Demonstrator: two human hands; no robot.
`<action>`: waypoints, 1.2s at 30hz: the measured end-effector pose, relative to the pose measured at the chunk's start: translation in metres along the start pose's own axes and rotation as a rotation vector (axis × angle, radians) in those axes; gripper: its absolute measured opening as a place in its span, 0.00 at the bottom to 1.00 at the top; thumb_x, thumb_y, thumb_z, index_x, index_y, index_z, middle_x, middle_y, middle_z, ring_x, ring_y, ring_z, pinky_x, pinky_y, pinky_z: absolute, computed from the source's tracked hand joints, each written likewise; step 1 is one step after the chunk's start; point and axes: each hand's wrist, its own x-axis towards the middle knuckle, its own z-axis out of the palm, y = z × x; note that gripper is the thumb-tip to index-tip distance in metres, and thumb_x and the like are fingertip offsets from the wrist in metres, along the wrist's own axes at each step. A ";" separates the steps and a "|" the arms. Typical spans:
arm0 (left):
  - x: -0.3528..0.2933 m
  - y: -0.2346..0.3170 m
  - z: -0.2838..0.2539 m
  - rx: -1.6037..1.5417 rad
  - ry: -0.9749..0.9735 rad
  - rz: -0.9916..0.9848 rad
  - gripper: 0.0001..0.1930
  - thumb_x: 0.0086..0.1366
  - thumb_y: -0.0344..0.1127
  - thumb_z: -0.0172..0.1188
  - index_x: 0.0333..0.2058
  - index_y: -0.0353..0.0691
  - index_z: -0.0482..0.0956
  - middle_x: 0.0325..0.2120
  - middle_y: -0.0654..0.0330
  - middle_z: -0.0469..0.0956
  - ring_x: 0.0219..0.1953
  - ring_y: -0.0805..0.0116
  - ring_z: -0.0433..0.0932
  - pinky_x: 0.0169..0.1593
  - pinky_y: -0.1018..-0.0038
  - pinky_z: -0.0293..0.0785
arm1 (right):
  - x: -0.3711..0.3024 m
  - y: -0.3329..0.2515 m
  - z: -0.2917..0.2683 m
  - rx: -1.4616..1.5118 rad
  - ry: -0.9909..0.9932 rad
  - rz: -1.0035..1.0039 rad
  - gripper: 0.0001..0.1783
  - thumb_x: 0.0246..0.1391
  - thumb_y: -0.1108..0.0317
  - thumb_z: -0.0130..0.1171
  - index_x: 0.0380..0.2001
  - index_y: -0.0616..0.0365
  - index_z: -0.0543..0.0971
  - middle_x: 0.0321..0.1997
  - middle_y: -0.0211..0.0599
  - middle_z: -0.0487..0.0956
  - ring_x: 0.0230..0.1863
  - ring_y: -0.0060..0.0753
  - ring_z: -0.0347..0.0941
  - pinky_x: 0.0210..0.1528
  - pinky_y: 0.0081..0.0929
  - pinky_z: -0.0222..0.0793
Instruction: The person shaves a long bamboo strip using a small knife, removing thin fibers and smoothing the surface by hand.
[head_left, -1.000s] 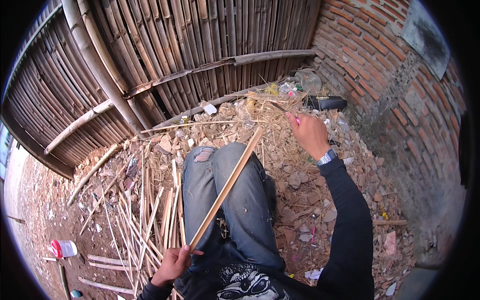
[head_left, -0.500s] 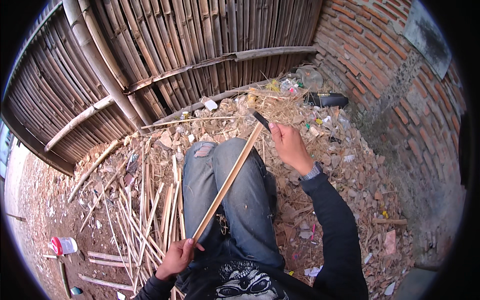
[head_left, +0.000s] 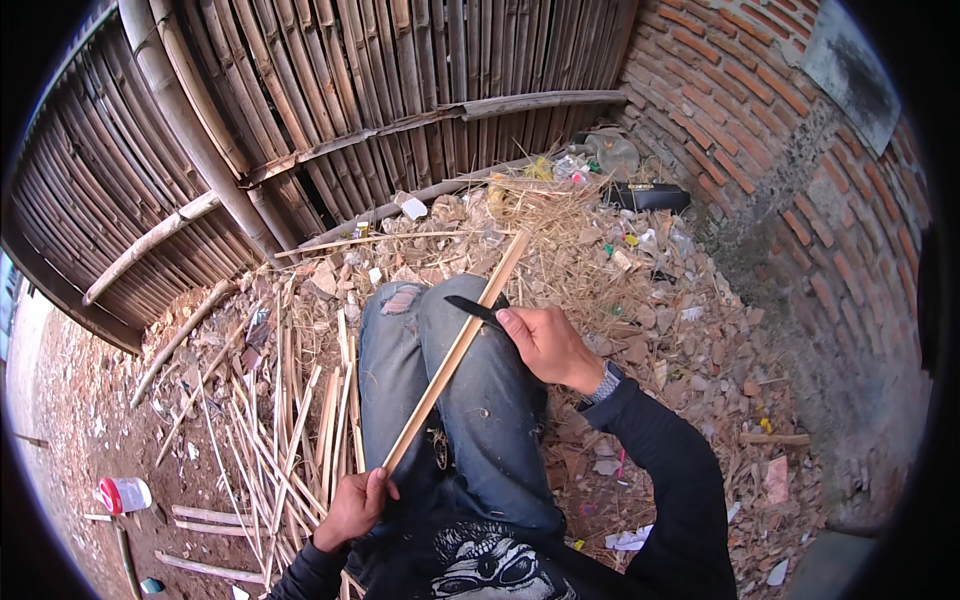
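A long pale bamboo strip (head_left: 434, 389) slants across my jeans, from near my lap up past my right knee. My left hand (head_left: 355, 508) is closed round its lower end. My right hand (head_left: 548, 345) grips a dark-bladed knife (head_left: 470, 308), whose blade lies across the strip above the knee. The knife's handle is hidden inside my fingers. Left of my legs, several split bamboo strips (head_left: 292, 440) lie in a loose pile on the ground.
A bamboo slat fence (head_left: 400, 70) stands ahead, meeting a brick wall (head_left: 790, 200) at the right. Rubble and straw (head_left: 640, 300) cover the ground. A black case (head_left: 648, 196) lies by the wall, and a clear tub with a red lid (head_left: 124, 495) rests at the left.
My right hand has drawn the knife down along the strip, from near its far end to above my knee. My left hand keeps its hold, nearly still.
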 end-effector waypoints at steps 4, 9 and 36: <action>0.003 0.013 -0.001 0.036 0.011 0.036 0.29 0.83 0.47 0.42 0.29 0.34 0.82 0.11 0.69 0.65 0.16 0.80 0.64 0.23 0.75 0.61 | 0.035 0.026 -0.031 -0.032 0.256 0.120 0.29 0.76 0.54 0.47 0.23 0.65 0.70 0.14 0.43 0.60 0.17 0.35 0.57 0.24 0.39 0.54; 0.009 0.010 -0.001 0.166 0.066 0.086 0.30 0.82 0.49 0.43 0.26 0.35 0.82 0.11 0.60 0.69 0.15 0.69 0.69 0.26 0.67 0.67 | 0.040 0.035 -0.017 -0.086 0.297 0.112 0.28 0.76 0.55 0.47 0.24 0.65 0.71 0.14 0.46 0.63 0.16 0.42 0.60 0.24 0.42 0.57; 0.019 0.052 -0.034 0.403 -0.094 0.216 0.21 0.74 0.49 0.60 0.46 0.32 0.81 0.25 0.49 0.80 0.28 0.55 0.83 0.36 0.60 0.76 | -0.029 -0.006 0.014 0.011 0.062 0.149 0.27 0.75 0.55 0.49 0.24 0.66 0.73 0.16 0.51 0.66 0.17 0.51 0.65 0.24 0.41 0.58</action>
